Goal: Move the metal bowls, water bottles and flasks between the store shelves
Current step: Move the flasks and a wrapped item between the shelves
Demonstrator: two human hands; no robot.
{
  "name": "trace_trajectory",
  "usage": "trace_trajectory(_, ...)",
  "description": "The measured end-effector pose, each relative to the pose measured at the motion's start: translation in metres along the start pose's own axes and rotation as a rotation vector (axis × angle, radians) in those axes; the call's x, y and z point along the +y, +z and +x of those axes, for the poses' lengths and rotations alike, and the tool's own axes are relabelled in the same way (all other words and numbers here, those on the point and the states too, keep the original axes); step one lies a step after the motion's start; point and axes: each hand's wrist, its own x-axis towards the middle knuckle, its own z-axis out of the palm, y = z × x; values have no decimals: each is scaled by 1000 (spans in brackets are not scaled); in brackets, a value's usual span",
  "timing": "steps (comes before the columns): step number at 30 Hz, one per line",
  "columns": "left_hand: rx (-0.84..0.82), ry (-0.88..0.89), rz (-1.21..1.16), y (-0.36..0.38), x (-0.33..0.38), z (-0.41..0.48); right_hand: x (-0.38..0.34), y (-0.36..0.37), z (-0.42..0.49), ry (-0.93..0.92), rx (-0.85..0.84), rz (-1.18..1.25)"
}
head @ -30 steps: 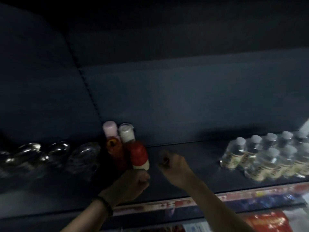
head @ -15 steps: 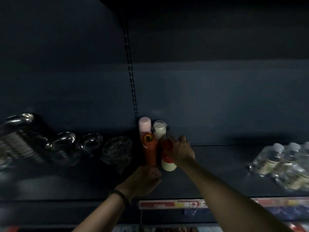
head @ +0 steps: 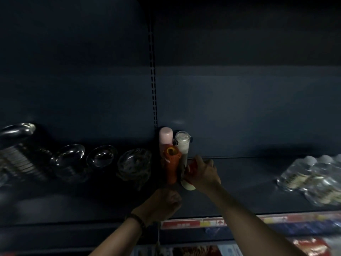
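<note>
Head view: red-white flask (head: 188,184) in R hand (head: 203,174) grip, beside orange flask (head: 171,163).

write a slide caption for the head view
Right hand grips a red-and-white flask beside an orange flask on a store shelf, left hand just in front; metal bowls left, water bottles right

flasks (head: 171,164) 3 | bowl stacks (head: 67,156) 4 | water bottles (head: 297,172) several, blurred
</note>
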Motion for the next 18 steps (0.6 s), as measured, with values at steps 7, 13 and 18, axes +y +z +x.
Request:
trace_trajectory(7,62,-202,-121,-7,-2,-6,29,-17,-6,-174,-16,96)
trace_trajectory(13,142,-296,-271,-16,-2,-26,21,-54,-10,-370,-124,198)
trace_trajectory(18,283,-211,-466,-23,-3,-60,-37,-72,-33,-515,-256,352)
